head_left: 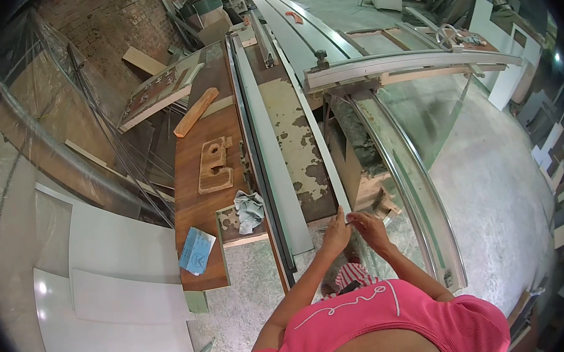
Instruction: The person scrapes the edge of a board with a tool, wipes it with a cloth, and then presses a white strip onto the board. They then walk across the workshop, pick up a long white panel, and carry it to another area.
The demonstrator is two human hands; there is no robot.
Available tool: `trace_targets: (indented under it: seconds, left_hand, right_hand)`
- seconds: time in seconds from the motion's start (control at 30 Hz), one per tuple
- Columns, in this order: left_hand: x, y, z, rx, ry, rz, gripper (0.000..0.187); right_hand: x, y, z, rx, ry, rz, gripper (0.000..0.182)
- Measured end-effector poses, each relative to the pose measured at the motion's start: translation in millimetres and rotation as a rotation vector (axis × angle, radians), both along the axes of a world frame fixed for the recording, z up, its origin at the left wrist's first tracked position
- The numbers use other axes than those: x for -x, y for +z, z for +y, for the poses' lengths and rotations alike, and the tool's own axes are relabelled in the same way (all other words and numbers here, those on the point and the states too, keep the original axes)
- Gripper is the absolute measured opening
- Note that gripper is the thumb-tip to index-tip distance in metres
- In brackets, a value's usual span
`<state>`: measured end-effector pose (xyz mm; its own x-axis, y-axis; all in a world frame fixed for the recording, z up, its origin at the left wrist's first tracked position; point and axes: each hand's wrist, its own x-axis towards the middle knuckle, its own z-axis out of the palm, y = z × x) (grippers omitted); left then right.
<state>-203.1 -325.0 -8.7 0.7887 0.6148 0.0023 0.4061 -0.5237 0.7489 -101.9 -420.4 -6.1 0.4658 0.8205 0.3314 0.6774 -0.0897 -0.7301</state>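
A long, narrow white strip (315, 129) runs away from me along the right edge of the worktable. My left hand (336, 231) is closed on its near end, fingers wrapped around it. My right hand (370, 228) is closed in a pinch at the same end, close beside the left; what lies between its fingertips is too small to make out. Left of the strip is the worn, patchy tabletop (296, 141), then a wider pale strip (271, 130) and a dark rail (260, 158).
A brown board (188, 177) at the left bears a wooden block (196, 112), a cut wooden piece (216, 165), a crumpled cloth (249, 211) and a blue packet (197, 251). Metal rails (400, 145) and a crossing fence (406, 63) stand at the right. White panels (119, 311) lean lower left.
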Motion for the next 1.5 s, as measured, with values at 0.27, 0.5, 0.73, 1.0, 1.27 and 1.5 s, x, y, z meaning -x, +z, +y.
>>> trace_targets:
  seconds: [0.27, 0.5, 0.73, 1.0, 1.27, 1.5]
  left_hand:
    - [-12.4, 14.4, 8.4, -0.28, 0.035, 0.188, 0.038]
    - [-19.5, 31.4, 29.4, -0.497, -0.063, 0.327, 0.041]
    - [-19.0, 9.8, 51.4, -0.402, -0.214, 0.328, 0.06]
    - [-20.2, 6.8, 62.1, -0.424, -0.255, 0.319, 0.06]
    - [-25.4, 6.5, 72.5, -0.413, -0.239, 0.325, 0.061]
    - [-27.8, 3.9, 86.2, -0.453, -0.26, 0.313, 0.06]
  right_hand:
    - [-3.7, -1.7, 14.0, -0.021, -0.006, 0.035, 0.018]
    - [-9.5, -1.5, 20.9, -0.032, -0.041, 0.007, 0.018]
    - [-13.7, -3.7, 23.1, 0.007, -0.059, 0.026, 0.018]
    - [-27.6, -3.3, 37.0, -0.022, 0.006, -0.203, 0.013]
    - [-40.9, -6.3, 51.7, 0.162, 0.07, -0.319, 0.017]
    - [-39.1, 14.8, 61.8, 0.271, 0.076, -0.379, 0.02]
